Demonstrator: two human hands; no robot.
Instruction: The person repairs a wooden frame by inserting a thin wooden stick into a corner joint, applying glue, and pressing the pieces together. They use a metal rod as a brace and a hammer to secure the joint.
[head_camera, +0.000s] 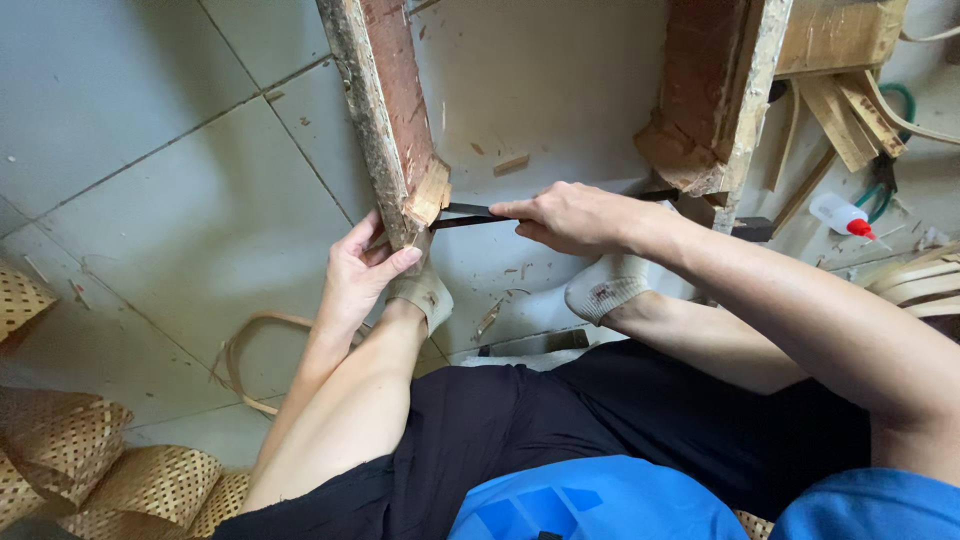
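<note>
The right hand (572, 217) is closed around the handle of a dark blade (470, 215), index finger laid along its top, and the tip meets the splintered end of the left leg (385, 110) of a worn wooden frame. The left hand (358, 270) wraps that same leg just below the blade tip, thumb pressed across the front, fingers curled behind, so both hands are shut on what they hold. The leg end sits directly ahead of the right grip, and a socked foot (422, 292) braces just under the left hand. To do this well, I judge the blade should stay low and flat to the wood, pushed in short controlled strokes away from the left thumb, which lies close to the cutting line and is the main risk if the tip slips. The left grip should hold firm so the leg cannot twist. The second leg (712, 90) stands beyond the right wrist; a glue bottle (842, 215) and wood strips (850, 115) lie farther out on the tile floor (150, 150).
</note>
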